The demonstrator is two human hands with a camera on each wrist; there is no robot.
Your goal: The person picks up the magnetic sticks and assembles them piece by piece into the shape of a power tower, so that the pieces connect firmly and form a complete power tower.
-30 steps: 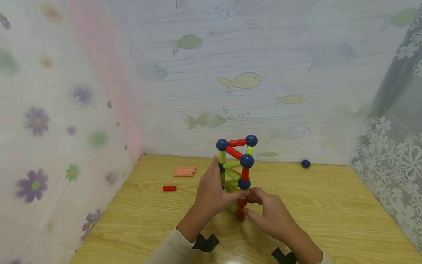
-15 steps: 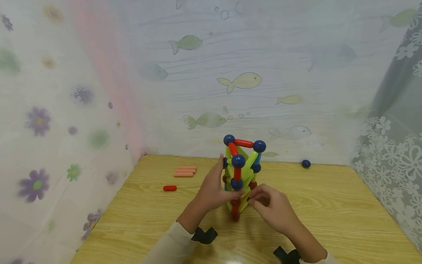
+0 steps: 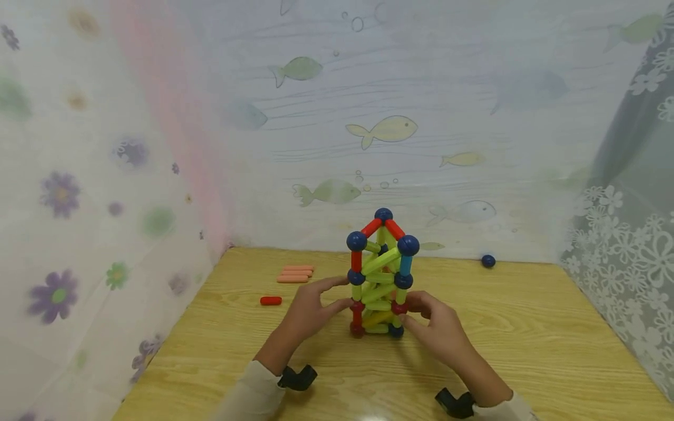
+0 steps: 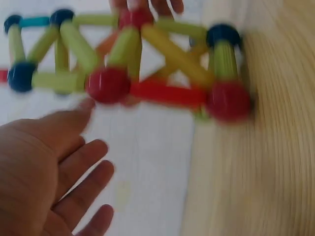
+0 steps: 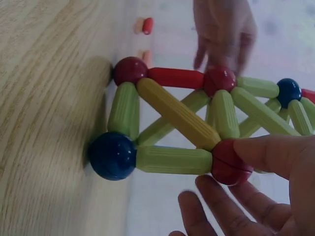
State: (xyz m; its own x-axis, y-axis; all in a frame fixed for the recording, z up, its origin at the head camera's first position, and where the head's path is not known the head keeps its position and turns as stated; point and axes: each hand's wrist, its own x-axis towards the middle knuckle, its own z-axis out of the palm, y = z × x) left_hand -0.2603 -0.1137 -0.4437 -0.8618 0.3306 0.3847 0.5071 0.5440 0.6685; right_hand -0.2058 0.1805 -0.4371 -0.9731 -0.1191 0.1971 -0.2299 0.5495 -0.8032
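A tower of ball-and-stick building pieces [image 3: 380, 278] stands upright on the wooden table, with blue and red balls joined by green, red, blue and yellow sticks. At its right side my right hand [image 3: 439, 333] pinches a lower red ball [image 5: 231, 161] between thumb and fingers. My left hand [image 3: 310, 310] is at the tower's left side, its thumb tip right at another red ball [image 4: 108, 85]. The left fingers are spread and relaxed, as the left wrist view shows. Red sticks [image 3: 395, 229] and blue balls [image 3: 383, 216] form the tower's top.
A loose red stick [image 3: 271, 300] lies on the table [image 3: 221, 351] to the left. Several salmon-coloured sticks [image 3: 295, 273] lie behind it. One loose blue ball [image 3: 488, 261] sits at the back right, close to the fish-patterned backdrop [image 3: 453, 175].
The tower has turned about its upright axis, bringing another side to the front. My left hand has moved left and lower from its upper part. My right hand stays low at the right side.
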